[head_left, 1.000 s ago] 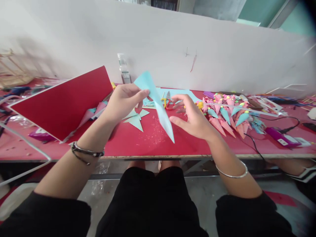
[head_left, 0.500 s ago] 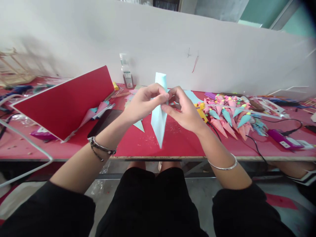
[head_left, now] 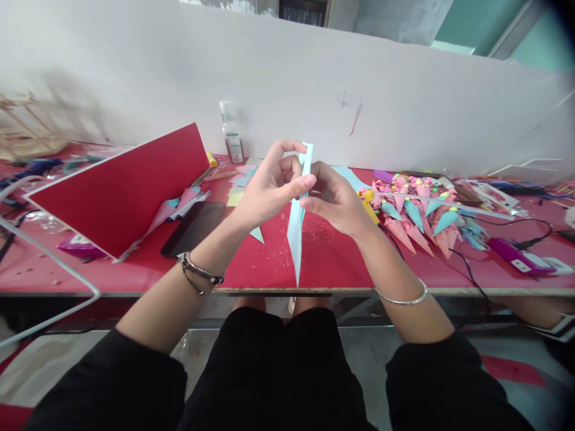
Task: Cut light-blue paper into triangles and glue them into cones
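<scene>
Between my two hands a light blue piece of paper (head_left: 295, 230) hangs above the red table, its pointed end downward. It is seen almost edge-on, and its upper part is partly hidden by fingers. My left hand (head_left: 281, 182) pinches the upper part, the thumb across the near side and the index finger at the top edge. My right hand (head_left: 335, 197) closes on the same paper from the right, thumb in front and the other fingers bent behind. Below my left hand, a pale triangular scrap (head_left: 257, 234) lies on the table.
A yellow glue gun (head_left: 369, 206) and a pile of pink and blue paper cones (head_left: 417, 212) lie at right, beside a purple box (head_left: 516, 256) with cords. At left are a red board (head_left: 130, 185), a dark tablet-like slab (head_left: 193, 230) and a bottle (head_left: 232, 140) behind.
The blue paper has turned from showing its broad face to nearly edge-on. My left hand's index finger has moved up to its top edge, and the paper's tip is slightly lower.
</scene>
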Tool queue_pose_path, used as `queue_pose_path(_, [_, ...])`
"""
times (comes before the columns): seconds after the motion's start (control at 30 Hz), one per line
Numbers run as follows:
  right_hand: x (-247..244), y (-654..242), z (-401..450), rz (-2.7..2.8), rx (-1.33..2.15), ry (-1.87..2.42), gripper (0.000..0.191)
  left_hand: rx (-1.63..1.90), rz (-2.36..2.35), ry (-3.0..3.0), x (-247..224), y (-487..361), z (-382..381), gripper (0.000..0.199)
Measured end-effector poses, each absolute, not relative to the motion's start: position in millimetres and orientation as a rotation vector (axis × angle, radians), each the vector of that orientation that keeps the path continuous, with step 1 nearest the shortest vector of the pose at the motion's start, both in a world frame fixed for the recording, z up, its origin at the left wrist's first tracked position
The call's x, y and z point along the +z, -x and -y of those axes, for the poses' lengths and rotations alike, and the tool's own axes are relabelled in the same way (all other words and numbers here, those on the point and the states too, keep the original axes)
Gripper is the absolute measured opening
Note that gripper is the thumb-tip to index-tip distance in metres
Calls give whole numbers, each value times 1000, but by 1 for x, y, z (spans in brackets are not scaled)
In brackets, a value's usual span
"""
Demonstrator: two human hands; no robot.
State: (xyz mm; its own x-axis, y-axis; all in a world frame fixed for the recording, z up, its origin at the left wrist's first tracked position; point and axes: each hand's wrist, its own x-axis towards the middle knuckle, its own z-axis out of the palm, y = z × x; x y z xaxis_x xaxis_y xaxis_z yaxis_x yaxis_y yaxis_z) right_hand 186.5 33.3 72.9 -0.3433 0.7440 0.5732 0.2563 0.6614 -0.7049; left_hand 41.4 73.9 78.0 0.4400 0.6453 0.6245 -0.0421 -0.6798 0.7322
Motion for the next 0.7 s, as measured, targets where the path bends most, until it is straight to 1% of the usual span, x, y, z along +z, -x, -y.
queue_pose_path(0.17, [74, -185, -34, 1916, 605, 775, 36, 1279, -502, -1995, 80, -39, -72, 48])
queue_pose_path(0.33, [74, -184, -32, 1914, 601, 771, 31, 1243, -476, -1965, 81, -37, -70, 50])
queue_pose_path(0.6, [78, -184, -27, 1936, 598, 786, 33, 1229, -476, -1988, 81, -37, -72, 48])
queue_pose_path(0.7, [78, -186, -27, 1951, 627, 740, 32, 1175, -486, -2000, 84, -36, -72, 51])
